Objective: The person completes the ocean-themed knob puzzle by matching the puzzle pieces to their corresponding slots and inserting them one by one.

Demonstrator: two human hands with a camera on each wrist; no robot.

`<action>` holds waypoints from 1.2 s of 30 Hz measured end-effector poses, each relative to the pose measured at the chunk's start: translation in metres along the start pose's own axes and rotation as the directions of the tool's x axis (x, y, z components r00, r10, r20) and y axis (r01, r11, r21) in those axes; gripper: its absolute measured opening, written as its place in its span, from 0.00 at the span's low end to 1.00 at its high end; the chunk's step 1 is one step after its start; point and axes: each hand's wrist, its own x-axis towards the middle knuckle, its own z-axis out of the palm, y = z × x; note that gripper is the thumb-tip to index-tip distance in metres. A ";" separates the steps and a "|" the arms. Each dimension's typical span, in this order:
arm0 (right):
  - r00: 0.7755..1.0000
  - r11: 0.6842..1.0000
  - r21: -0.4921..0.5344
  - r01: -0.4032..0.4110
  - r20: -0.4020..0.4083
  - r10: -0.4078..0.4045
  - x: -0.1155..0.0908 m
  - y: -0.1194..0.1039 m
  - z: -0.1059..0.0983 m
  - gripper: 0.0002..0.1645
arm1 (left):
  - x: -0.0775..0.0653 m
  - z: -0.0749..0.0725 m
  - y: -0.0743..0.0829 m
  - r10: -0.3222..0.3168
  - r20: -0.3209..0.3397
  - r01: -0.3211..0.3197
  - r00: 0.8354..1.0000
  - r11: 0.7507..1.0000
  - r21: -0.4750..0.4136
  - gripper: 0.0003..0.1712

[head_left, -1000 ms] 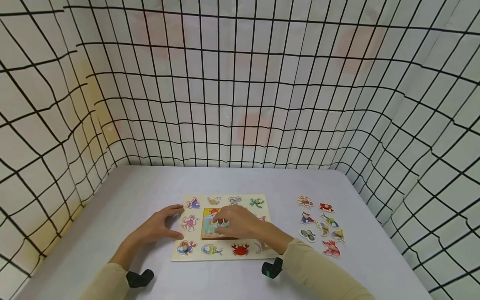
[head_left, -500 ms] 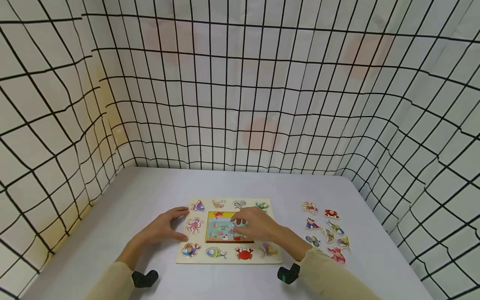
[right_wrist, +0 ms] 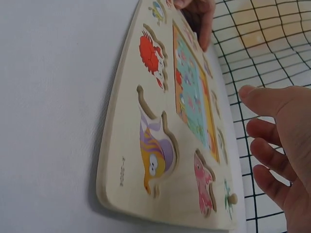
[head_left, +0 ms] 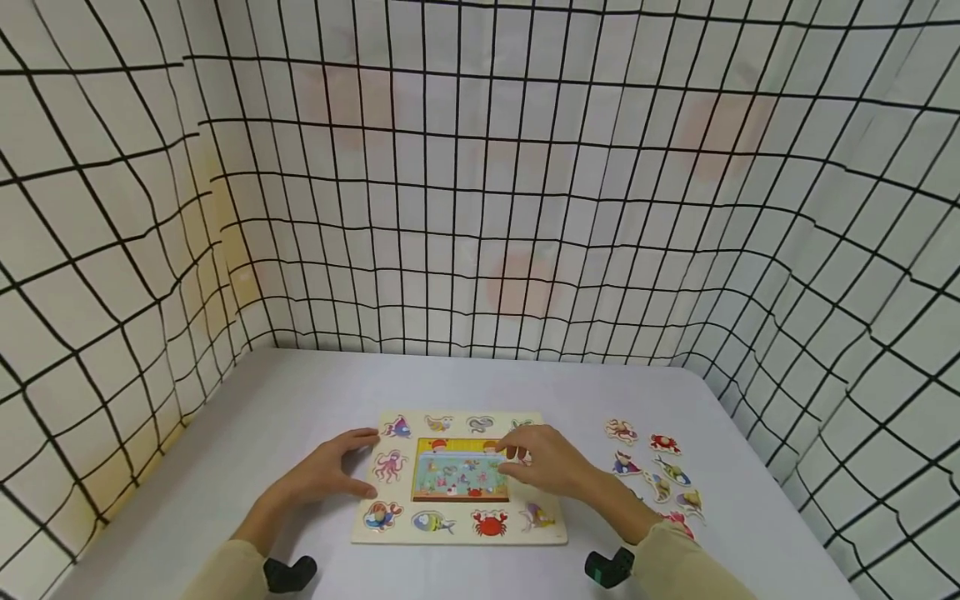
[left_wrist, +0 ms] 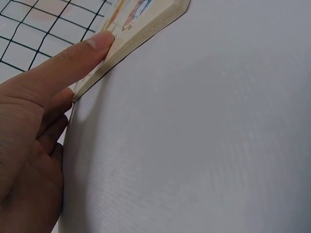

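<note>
A pale wooden peg puzzle board (head_left: 457, 538) with sea-animal recesses lies flat, an underwater picture (head_left: 461, 477) at its centre. My left hand (head_left: 330, 468) rests at the board's left edge, its thumb and fingers spread along the rim. In the left wrist view, the thumb (left_wrist: 82, 56) touches that edge. Over the board's right side hovers my right hand (head_left: 551, 460), fingers loosely bent, holding nothing. A hermit-crab piece (head_left: 383, 515) with a knob sits in the front left recess. At the far right corner, a green piece (right_wrist: 230, 198) with a wooden knob sits in its recess.
Right of the board lie several loose knobbed pieces, among them an octopus (head_left: 621, 431), a red crab (head_left: 665, 444) and a pink piece (head_left: 677, 522) partly hidden by the right sleeve. A black grid net (head_left: 480, 275) over white cloth encloses the table's back and sides.
My right hand has moved right across the board, uncovering the central picture. The left hand stays at the left edge. The head view has shifted slightly.
</note>
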 end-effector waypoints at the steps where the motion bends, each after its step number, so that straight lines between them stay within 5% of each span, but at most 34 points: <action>1: 1.000 1.000 0.007 -0.003 -0.007 0.004 -0.004 0.002 -0.001 0.17 | 0.000 0.001 0.001 0.001 0.001 -0.001 1.000 1.000 -0.004 0.54; 11: 0.993 0.994 0.042 -0.101 -0.056 0.104 -0.036 0.021 -0.019 0.14 | 0.006 0.006 0.007 0.028 0.019 -0.028 0.999 1.000 0.012 0.55; 23: 0.970 0.978 0.069 -0.197 -0.131 0.205 -0.072 0.043 -0.023 0.17 | 0.001 0.005 0.004 -0.019 0.004 0.019 1.000 1.000 0.010 0.55; 36: 0.955 0.970 0.089 -0.226 -0.178 0.238 -0.103 0.064 -0.038 0.18 | -0.002 -0.002 0.002 0.004 0.018 -0.005 1.000 1.000 0.026 0.56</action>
